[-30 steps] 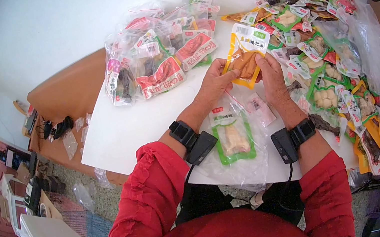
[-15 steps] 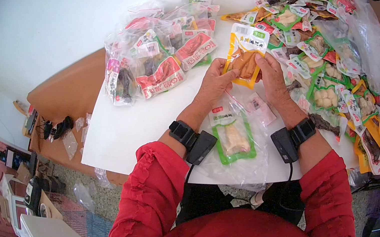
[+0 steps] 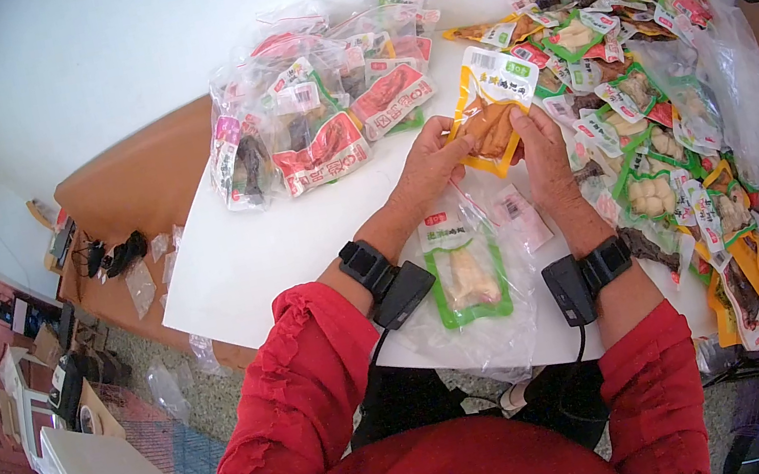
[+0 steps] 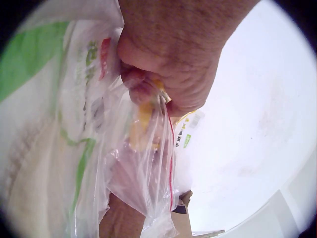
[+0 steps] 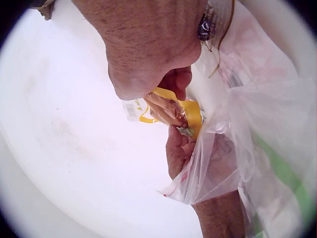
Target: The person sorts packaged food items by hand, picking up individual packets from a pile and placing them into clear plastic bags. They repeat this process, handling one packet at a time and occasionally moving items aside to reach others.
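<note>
Both hands hold a yellow-edged food packet [image 3: 490, 106] with brown pieces showing through its clear window and a white printed top. My left hand [image 3: 431, 167] pinches its left edge, thumb on the front. On the opposite edge, my right hand [image 3: 543, 155] grips it the same way. Below them on the table lies a clear zip bag [image 3: 519, 334] with a green-edged packet [image 3: 466, 279] of pale food inside. Its red-lined mouth [image 4: 172, 148] comes up close to the left hand in the left wrist view. A pink-and-white packet [image 3: 520, 217] lies beside the bag.
A large heap of mixed food packets [image 3: 636, 105] covers the right side of the white table [image 3: 234, 273], with loose clear plastic [image 3: 750, 90] over its edge. Filled zip bags [image 3: 312, 112] are piled at the back left. A brown bench [image 3: 135, 173] stands beyond the left edge.
</note>
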Available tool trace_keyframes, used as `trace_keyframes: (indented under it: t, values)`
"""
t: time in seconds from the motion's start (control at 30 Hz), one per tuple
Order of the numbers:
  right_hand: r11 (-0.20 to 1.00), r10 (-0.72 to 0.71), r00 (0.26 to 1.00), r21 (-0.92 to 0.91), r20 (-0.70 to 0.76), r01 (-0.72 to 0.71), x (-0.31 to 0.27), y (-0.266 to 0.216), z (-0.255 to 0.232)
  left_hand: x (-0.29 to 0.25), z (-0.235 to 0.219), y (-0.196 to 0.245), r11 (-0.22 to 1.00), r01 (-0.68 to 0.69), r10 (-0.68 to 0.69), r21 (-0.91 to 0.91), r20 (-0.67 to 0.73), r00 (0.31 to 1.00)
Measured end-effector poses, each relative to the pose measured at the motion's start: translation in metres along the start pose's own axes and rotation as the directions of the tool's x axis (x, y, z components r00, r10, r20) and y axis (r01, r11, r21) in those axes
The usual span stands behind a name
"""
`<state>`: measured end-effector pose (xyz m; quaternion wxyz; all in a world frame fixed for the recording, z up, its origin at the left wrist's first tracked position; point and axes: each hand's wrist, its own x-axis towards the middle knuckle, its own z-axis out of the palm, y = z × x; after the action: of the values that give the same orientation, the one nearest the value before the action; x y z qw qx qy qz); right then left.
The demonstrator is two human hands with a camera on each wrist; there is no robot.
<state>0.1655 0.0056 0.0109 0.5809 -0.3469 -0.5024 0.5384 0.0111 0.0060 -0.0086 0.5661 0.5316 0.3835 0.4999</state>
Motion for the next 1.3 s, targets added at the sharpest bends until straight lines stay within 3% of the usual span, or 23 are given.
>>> trace_keyframes:
  t: [1.1, 1.3]
  values:
    - [0.998, -0.019, 0.999, -0.064, 0.035, 0.021, 0.0035, 0.0065, -0.0059, 0.0016, -0.0014, -0.0021, 0.997, 0.022, -0.022, -0.077, -0.001, 1.000]
    - [0.999, -0.045, 0.998, 0.003, 0.036, 0.044, 0.0045, 0.0091, -0.0036, 0.0004, -0.0010, -0.0009, 0.998, 0.024, -0.024, -0.063, -0.002, 1.000]
